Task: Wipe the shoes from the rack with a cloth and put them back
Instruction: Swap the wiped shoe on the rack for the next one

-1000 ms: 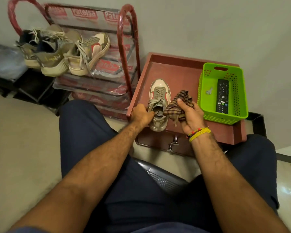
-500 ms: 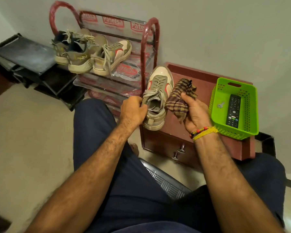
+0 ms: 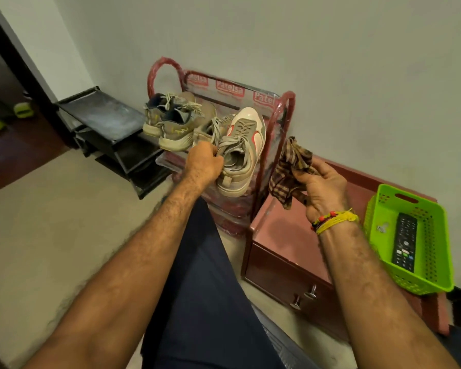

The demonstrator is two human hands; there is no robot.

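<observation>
left hand gripping shoe, toe toward wall

Both forearms reach forward, left hand fingers curled in a grip, right hand pinching

Premises: a private home, entry or hall corner. Evidence: a red shoe rack with worn sneakers against a plain wall at upper centre; a low wooden drawer unit at right carrying a green basket with a TV remote; green slippers beyond a doorway at far left.
</observation>
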